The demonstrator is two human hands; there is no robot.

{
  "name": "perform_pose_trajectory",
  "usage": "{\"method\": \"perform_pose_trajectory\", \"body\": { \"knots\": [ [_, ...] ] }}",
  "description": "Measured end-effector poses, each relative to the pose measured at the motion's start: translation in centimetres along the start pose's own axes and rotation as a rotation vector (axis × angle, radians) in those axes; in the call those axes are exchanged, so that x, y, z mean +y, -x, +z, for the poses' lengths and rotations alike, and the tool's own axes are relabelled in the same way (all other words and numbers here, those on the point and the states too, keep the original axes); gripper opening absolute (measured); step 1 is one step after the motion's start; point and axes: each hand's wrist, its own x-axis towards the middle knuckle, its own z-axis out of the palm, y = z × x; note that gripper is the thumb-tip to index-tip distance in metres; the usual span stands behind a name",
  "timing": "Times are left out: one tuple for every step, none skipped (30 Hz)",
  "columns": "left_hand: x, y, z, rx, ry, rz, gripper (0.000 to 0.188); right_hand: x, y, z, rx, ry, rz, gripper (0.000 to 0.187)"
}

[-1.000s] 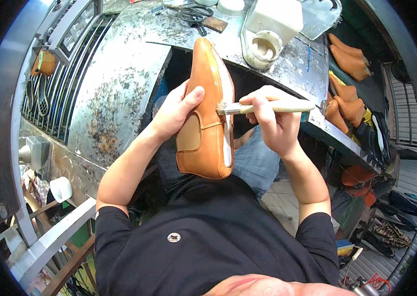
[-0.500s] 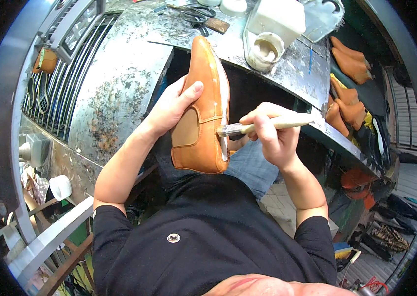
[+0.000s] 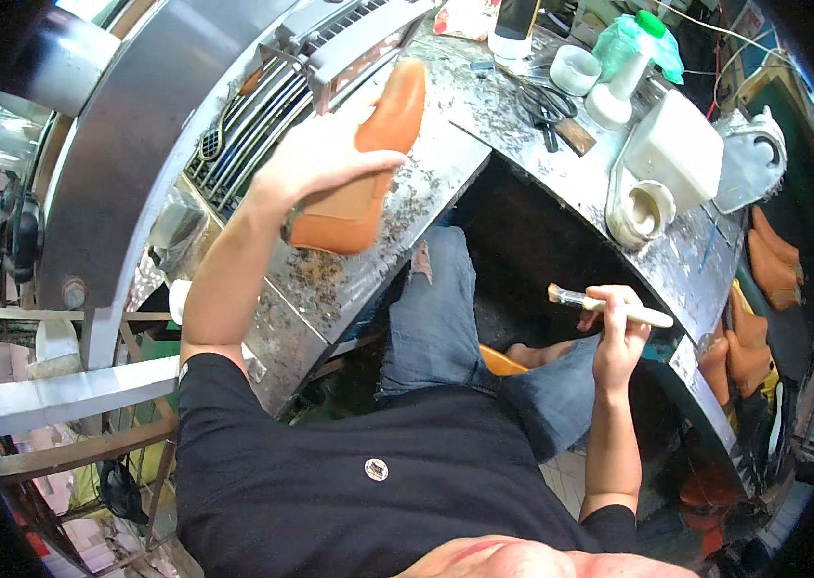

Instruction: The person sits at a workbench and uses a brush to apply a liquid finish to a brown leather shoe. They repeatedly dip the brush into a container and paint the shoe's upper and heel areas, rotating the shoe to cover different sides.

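My left hand [image 3: 315, 159] is closed around a tan leather ankle boot [image 3: 397, 116], thumb across its upper near the elastic side panel. The boot is held above the stained metal worktop [image 3: 330, 279] at the left, toe pointing away from me, close to a rack of metal bars [image 3: 267, 120]. Its sole side is hidden. Over my right knee, my right hand [image 3: 617, 337] grips a flat brush [image 3: 653, 316] by its pale handle, bristles pointing left. The brush is apart from the boot. Beyond that hand, a round pot [image 3: 648, 204] with whitish stuff inside stands on the bench.
A white plastic container [image 3: 674, 144] stands beside the pot. Scissors [image 3: 540, 104], a brown block [image 3: 576, 137] and a green-capped bottle [image 3: 619, 91] lie or stand farther back. Tan boot uppers [image 3: 744, 342] sit at the right. A large metal frame [image 3: 137, 144] rises at the left.
The boot has moved left with my left hand, away from the brush and over the worktop. My right hand with the brush has drawn back, and the view has turned left.
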Motion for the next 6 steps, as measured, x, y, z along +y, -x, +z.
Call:
{"method": "perform_pose_trajectory", "body": {
  "knots": [
    [0.4,-0.4,-1.5,-0.058,-0.033,-0.102,0.095,0.3,-0.1,-0.1,0.016,-0.003,0.002,0.027],
    [-5.8,-2.1,0.6,0.113,0.04,0.087,0.098,0.4,0.0,-0.1,0.007,-0.022,0.009,0.027],
    [-11.9,-3.9,2.7,0.265,0.077,0.288,0.1,0.8,0.0,-0.1,0.002,-0.026,0.023,0.026],
    [-14.4,-6.4,2.6,0.224,-0.185,0.219,0.101,1.2,0.1,-0.4,0.022,-0.012,0.036,0.026],
    [-17.0,-8.3,2.2,0.173,-0.458,0.157,0.101,1.5,0.3,-0.6,0.037,-0.003,0.047,0.026],
    [-16.6,-9.8,2.8,0.164,-0.453,0.182,0.101,1.9,0.6,-1.0,0.055,0.01,0.056,0.026]
  ]
}}
